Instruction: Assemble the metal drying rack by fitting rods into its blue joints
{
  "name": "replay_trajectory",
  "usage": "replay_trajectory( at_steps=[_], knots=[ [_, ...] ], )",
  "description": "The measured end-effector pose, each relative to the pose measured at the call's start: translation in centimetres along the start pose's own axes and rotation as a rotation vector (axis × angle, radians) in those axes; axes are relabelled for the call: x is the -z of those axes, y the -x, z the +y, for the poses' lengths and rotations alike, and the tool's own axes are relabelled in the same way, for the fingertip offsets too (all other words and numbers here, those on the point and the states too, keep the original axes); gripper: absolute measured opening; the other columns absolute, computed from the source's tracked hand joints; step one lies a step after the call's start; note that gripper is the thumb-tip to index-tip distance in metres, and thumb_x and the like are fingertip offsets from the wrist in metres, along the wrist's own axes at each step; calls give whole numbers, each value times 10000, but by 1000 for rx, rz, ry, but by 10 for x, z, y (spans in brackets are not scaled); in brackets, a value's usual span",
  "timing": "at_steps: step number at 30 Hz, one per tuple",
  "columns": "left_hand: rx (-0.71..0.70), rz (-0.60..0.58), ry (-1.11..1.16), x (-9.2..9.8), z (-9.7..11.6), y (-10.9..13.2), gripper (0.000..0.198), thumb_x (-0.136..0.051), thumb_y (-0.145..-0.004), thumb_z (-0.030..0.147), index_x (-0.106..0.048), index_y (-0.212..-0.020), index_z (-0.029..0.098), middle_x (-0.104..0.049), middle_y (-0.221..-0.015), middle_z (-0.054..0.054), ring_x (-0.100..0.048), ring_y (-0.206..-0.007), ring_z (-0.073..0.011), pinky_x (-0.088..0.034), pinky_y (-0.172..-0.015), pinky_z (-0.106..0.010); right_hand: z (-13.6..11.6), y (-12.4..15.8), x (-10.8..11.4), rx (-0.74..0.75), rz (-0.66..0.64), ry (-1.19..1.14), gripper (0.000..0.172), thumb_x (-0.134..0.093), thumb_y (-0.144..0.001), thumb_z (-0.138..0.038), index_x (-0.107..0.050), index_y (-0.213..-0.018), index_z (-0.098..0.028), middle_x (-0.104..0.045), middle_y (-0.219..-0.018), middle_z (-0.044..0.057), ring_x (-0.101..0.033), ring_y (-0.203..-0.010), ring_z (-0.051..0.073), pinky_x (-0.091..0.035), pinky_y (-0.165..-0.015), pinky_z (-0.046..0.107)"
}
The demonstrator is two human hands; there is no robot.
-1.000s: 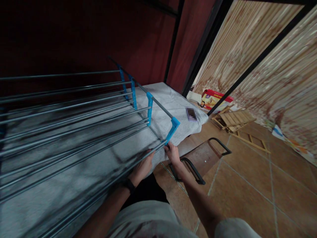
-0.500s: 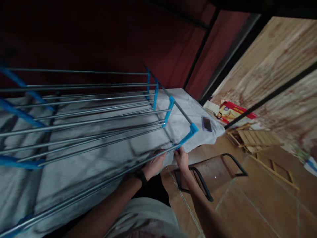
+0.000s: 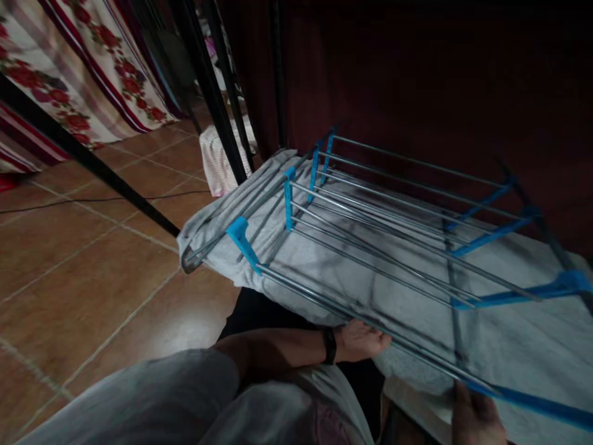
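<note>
- Left hand point(image 3: 364, 340): fingers curled against the front pair of grey metal tubes point(image 3: 306, 293); cannot tell whether they close fully around them. Black band point(image 3: 330, 346) on this wrist.
- Right hand point(image 3: 479, 417): blurred, at the lower edge of view, fingers up by the blue plastic bar point(image 3: 546, 405) at the front right; whether they are clenched on it or merely touching cannot be told.
- Blue-and-grey rack of slim metal tubes and plastic brackets point(image 3: 398, 233): lies lengthwise in front of the person on a surface spread with pale grey cloth point(image 3: 532, 346). Left-end brackets stand roughly upright; right-end ones slant outward. Several middle tubes cross at shallow angles.
- Left end: a blue plastic corner bracket point(image 3: 238, 230), near the cloth's rumpled edge.
- Behind rack: dark red upright panel point(image 3: 417, 80), dimly lit.
- Left of panel: slanting black post point(image 3: 210, 86); pink-and-white striped cloth point(image 3: 215, 157) just beside it, hanging low.
- Far left: brown tiled floor point(image 3: 115, 272), thin black cable point(image 3: 115, 199) across it, cream curtain with red flowers and stripes point(image 3: 102, 68) beyond.
</note>
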State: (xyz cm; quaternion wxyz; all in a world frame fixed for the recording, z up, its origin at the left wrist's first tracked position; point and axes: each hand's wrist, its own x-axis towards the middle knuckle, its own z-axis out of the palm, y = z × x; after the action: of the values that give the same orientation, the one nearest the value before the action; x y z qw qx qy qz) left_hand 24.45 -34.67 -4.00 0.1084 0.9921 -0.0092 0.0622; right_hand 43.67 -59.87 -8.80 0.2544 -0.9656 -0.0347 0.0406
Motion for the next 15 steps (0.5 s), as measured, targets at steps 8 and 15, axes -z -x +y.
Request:
replay_trajectory(
  at_steps=[8,15],
  knots=[
    [-39,172,-43,-14,-6,-12,190,-465,-909,200,-618,-1001,137,-689,-861,-88,-657,-825,-236,-498,-737,-365,-7,0,1,-26,-24,105,491,-462,-729,-701,-620,-894,-267,-656,-774,142,-594,-712,348,-404,-605,416],
    [38,109,64,-11,-10,-13,186,-508,-897,211,-620,-1029,143,-715,-945,-94,-664,-896,-222,-510,-788,-333,-3,-2,-2,35,-17,70,457,-447,-764,-694,-580,-842,-263,-652,-788,122,-600,-739,333,-401,-622,398]
  ],
)
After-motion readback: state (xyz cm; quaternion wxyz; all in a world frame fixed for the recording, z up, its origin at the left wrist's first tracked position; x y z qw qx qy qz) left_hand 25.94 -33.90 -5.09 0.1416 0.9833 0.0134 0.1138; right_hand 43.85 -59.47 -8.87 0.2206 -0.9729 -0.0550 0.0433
